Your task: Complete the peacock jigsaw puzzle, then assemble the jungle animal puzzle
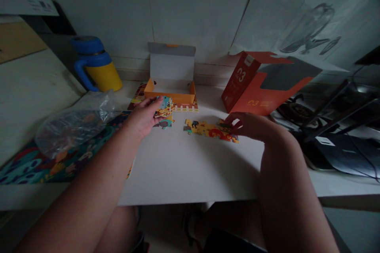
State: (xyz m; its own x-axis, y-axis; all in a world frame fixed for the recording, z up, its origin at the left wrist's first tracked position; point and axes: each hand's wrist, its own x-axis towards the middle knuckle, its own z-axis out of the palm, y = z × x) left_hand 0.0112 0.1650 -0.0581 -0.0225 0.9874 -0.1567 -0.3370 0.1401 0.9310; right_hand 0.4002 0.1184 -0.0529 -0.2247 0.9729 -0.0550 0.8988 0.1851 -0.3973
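Note:
My left hand [144, 115] is closed around a small stack of jigsaw puzzle pieces [165, 106], blue and yellow on top, just in front of the open orange box. Another puzzle piece [164, 123] lies on the table under that hand. To the right, a strip of joined puzzle pieces [204, 129], yellow with red and green parts, rests flat on the white table [190, 170]. At its right end my right hand [242, 124] has thumb and fingers closed on a puzzle piece [225, 125], which the fingertips partly cover.
An open orange box [170, 95] stands on a printed sheet [135, 98] by the wall. Behind on the left is a blue and yellow jug [102, 71]. A clear plastic bag [74, 126] lies on a colourful printed board [23, 166]. A large orange carton [246, 91] and a gas stove [335, 142] are on the right.

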